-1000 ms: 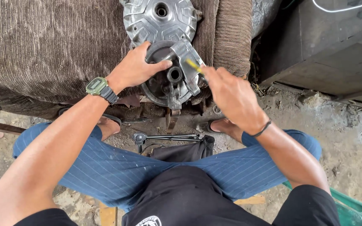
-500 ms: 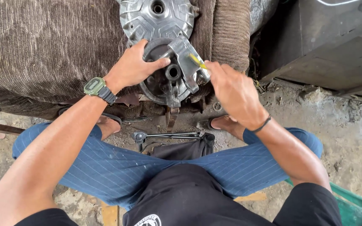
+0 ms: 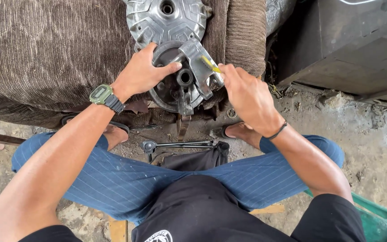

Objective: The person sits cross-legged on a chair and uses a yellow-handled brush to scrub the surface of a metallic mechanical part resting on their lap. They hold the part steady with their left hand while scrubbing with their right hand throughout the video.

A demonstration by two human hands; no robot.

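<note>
The left hand (image 3: 142, 71) gripped a round dark metal clutch assembly (image 3: 180, 80) leaning against a brown ribbed cushion (image 3: 45, 45). The right hand (image 3: 247, 96) pressed a small yellow-handled tool (image 3: 210, 64) against its silver arm.

Green-cased wristwatch (image 3: 102, 95) on black strap, thin black wristband (image 3: 277, 131), blue pinstriped trousers (image 3: 113, 179), black printed shirt (image 3: 202, 210), sandals.

Dirt-and-concrete floor (image 3: 372, 134), brown ribbed cushion (image 3: 45, 45), dark metal box (image 3: 350, 40), daylight
</note>
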